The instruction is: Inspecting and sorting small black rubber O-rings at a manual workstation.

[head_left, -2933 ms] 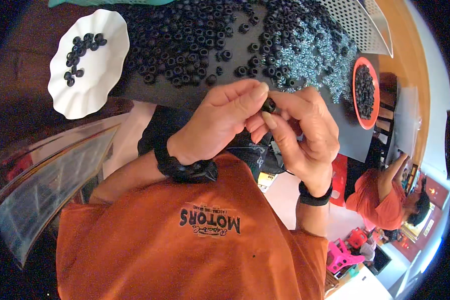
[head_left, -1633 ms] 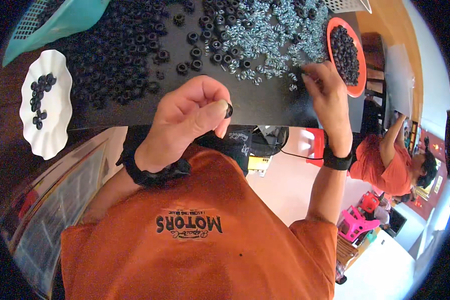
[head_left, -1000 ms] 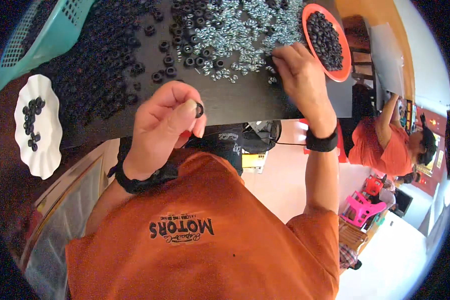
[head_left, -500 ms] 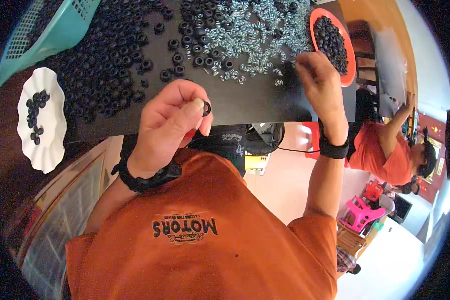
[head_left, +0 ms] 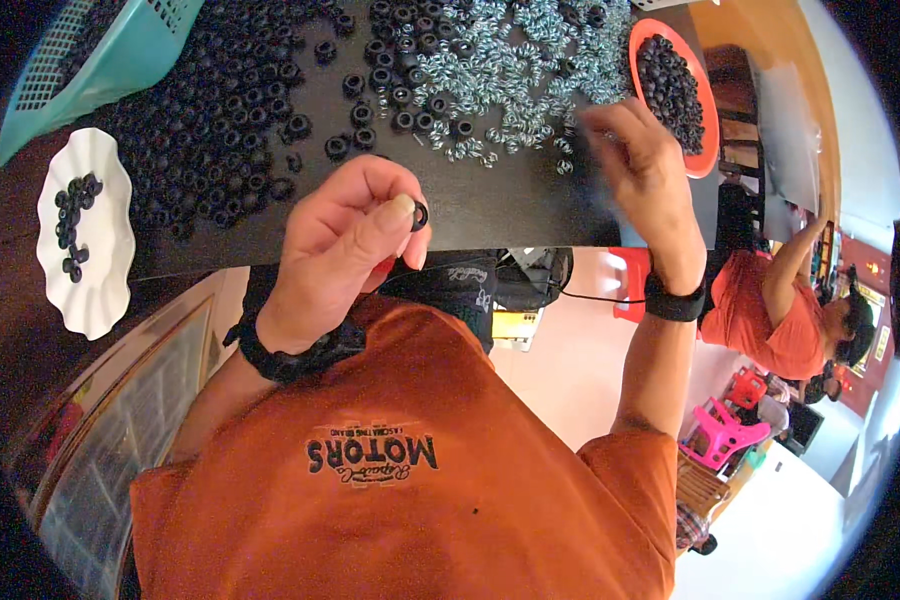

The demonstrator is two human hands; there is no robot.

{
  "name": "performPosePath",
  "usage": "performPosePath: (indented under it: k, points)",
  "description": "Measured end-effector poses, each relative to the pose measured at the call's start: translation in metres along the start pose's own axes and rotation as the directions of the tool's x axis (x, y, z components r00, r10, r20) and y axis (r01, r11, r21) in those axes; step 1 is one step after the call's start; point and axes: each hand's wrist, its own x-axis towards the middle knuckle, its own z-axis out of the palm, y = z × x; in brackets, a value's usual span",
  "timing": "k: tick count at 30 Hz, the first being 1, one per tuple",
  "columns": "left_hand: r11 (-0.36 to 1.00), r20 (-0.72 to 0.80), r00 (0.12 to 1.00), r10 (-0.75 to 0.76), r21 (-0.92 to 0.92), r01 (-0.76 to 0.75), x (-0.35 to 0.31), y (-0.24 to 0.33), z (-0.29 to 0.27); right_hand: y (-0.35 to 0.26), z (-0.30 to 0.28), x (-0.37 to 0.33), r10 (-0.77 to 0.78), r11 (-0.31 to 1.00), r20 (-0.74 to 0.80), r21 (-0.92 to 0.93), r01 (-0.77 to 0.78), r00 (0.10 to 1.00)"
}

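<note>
My left hand [head_left: 345,240] is closed in a pinch on a small black ring [head_left: 420,216], held above the table's near edge. The ring's open side faces right. Over to the right, my right hand [head_left: 642,170] hovers beside a spread of small shiny metal coils [head_left: 530,75], its fingers bent and smeared by motion. Whether anything sits between those fingertips is too blurred to make out. Several loose black rings [head_left: 362,138] lie between the coils and a large heap of black ring-shaped parts [head_left: 210,130] on the left.
A red-orange dish [head_left: 711,130] of small black pieces stands right of the coils. At left are a white wavy-edged plate [head_left: 105,230] with several black rings and a teal basket [head_left: 150,90]. A person in an orange shirt [head_left: 755,315] and a pink stool [head_left: 720,435] are further right.
My left hand keeps its pinch on the black ring, nearly in place. My right hand's fingers have shifted slightly to the left near the coils. The whole view has moved a little.
</note>
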Motion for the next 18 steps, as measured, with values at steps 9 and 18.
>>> performPosePath:
  k: [9,18]
  points:
    - [0.997,-0.010,0.998,0.059,0.051,-0.059,0.000,-0.002,0.002,0.022,0.004,0.025,-0.088,0.987,-0.029,-0.134,0.083,0.996]
    - [1.000,0.000,1.000,-0.005,-0.001,0.005,-0.001,0.000,-0.002,0.005,-0.002,0.017,-0.040,0.998,0.130,-0.039,0.045,0.991]
